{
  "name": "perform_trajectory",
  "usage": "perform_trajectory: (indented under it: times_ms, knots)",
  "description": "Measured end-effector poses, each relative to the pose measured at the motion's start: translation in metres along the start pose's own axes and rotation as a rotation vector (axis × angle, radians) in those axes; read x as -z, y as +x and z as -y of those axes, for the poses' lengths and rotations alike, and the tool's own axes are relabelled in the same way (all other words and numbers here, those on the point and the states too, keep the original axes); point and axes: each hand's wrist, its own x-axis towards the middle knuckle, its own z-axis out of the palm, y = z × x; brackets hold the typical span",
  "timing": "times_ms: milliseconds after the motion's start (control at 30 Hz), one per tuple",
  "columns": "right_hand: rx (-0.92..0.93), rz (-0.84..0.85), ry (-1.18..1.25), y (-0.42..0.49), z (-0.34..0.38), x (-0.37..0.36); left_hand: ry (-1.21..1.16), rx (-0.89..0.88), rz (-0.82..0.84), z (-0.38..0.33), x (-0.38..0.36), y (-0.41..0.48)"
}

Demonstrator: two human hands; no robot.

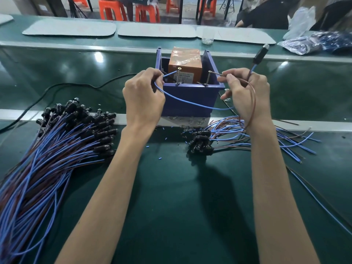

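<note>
Your left hand (142, 96) pinches the thin blue insulated wire (190, 102) between thumb and curled fingers, just in front of the left corner of the open blue plastic box (190, 90). The wire's free end reaches to the head of the left upright metal screw post (178, 77) on the box's near rim; whether it touches cannot be told.

Your right hand (245, 92) is closed on the thin brown insulated wire (253, 103) in front of the box's right corner, its bare tip at the head of the right upright metal screw post (209, 78). Both wires run up behind that hand to the black cylindrical lamp housing with a clear lens (259, 55), which hangs in the air right of the box. The blue wire sags in a loop across the box's front wall.

Inside the box stands an orange rectangular block wrapped in clear film (184, 61). Its near face carries lines of dark print, too small to read.

Left of the box, on the green tabletop (171, 187), lies a large heap of the same black-capped blue and brown leads (57, 145). A smaller cluster (202, 143) lies in front of the box, to its right. A black cable (76, 85) snakes away from the box's left side. Beyond the box lie flat grey mats (70, 27).
</note>
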Motion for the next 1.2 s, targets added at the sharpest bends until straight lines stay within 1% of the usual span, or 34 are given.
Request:
perform_trajectory:
  times_ms: [167,367,600,767,933,1067,1200]
  knots:
    - [-0.006,0.004,-0.006,-0.0008,-0.0004,0.0000,-0.006,0.004,0.009,0.0004,-0.0006,-0.0009]
    - [-0.012,0.012,-0.004,-0.0006,0.0006,-0.0007,-0.026,-0.024,-0.072,-0.0032,0.0031,0.0010]
    - [-0.013,0.010,-0.002,-0.0004,0.0012,-0.0005,-0.005,-0.025,-0.004,-0.0007,0.0017,0.0007]
    - [-0.013,0.009,-0.002,0.0000,0.0002,-0.0003,0.002,-0.023,0.002,-0.0018,0.0014,0.0002]
    - [-0.012,0.006,-0.001,0.0008,-0.0003,0.0000,-0.028,-0.045,-0.048,-0.0053,0.0028,0.0002]
    - [-0.011,0.006,-0.008,0.0006,-0.0006,-0.0008,-0.014,-0.032,-0.003,-0.0040,0.0023,0.0001]
    - [-0.015,0.008,-0.008,0.0001,-0.0003,-0.0005,0.002,-0.016,0.006,-0.0031,0.0025,0.0000]
